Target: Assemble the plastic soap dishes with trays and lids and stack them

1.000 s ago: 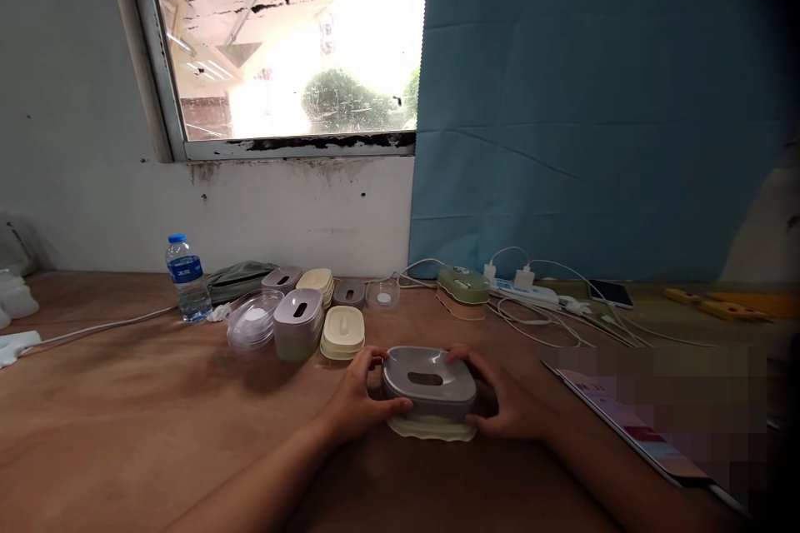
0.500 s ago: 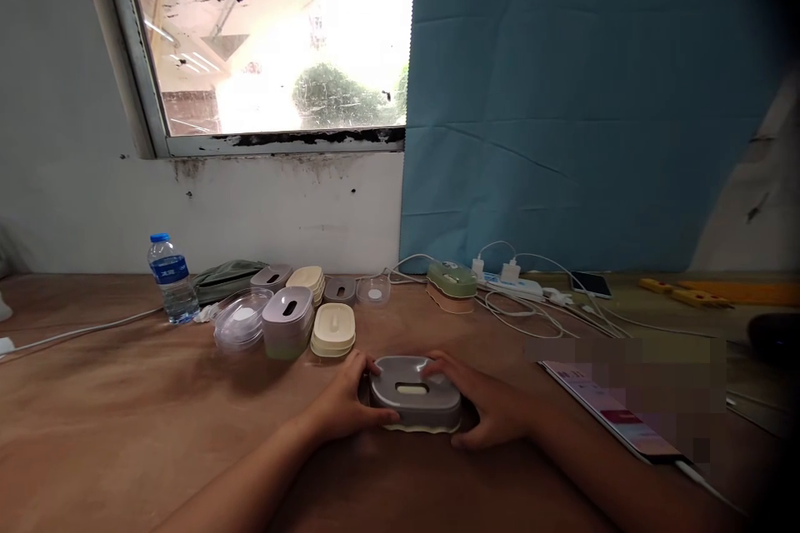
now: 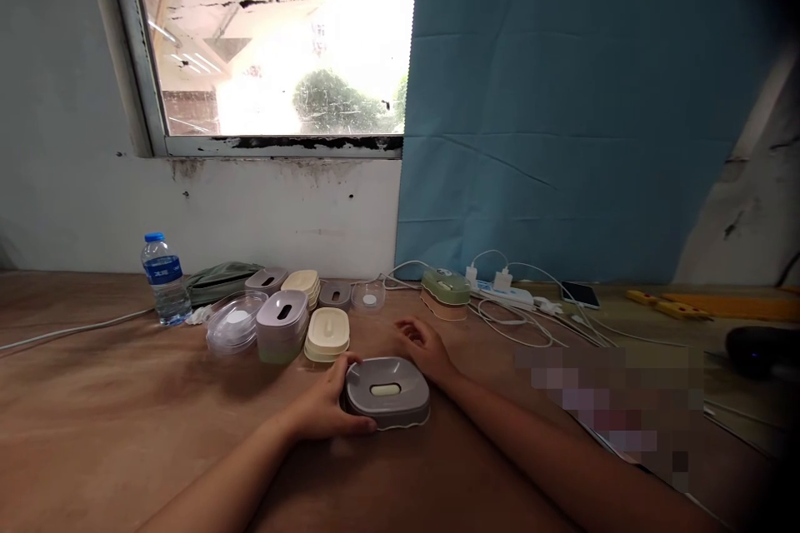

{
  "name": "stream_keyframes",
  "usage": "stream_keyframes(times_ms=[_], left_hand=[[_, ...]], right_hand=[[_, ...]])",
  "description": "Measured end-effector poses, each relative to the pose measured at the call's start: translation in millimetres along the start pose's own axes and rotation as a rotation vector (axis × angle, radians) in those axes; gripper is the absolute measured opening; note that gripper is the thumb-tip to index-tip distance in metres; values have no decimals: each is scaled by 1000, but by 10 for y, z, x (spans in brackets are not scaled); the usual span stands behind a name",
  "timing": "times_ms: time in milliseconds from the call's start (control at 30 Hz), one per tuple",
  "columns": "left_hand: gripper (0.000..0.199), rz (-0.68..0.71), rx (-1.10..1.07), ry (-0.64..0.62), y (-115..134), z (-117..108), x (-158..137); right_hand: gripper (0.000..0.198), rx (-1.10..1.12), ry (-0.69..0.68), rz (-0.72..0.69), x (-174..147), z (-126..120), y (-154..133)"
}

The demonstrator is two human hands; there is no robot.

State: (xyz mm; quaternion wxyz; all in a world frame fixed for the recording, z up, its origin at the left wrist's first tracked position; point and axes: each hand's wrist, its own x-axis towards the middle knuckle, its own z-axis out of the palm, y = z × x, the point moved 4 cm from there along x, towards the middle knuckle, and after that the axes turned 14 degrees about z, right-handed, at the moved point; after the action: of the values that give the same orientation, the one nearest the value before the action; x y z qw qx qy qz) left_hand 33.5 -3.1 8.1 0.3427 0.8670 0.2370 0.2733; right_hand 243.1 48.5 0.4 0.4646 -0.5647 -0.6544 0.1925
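Your right hand (image 3: 426,345) is now off the grey cover (image 3: 387,405), set beyond it, fingers loosely curled | the cover sits lower over the cream piece (image 3: 386,390), which now shows through its slot | you have both farther left, nearer the stacked cream lids (image 3: 328,333)

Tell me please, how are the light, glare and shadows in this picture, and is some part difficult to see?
In the head view, the window is partly washed out to white; a pale sheen lies on the grey lid at the left hand; soft shadows darken the brown table; at the head view's right, square blocks obscure an area and the corners fade to black.
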Motion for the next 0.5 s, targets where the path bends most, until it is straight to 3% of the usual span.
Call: stream_keyframes(times_ms=[233,500], left_hand=[[76,0,-27,-35,-73,-54,10],[79,14,-60,-43,-57,-62,4]], right_hand=[[33,-68,32,-70,771,379,148],[15,-113,-37,-133,887,453,224]])
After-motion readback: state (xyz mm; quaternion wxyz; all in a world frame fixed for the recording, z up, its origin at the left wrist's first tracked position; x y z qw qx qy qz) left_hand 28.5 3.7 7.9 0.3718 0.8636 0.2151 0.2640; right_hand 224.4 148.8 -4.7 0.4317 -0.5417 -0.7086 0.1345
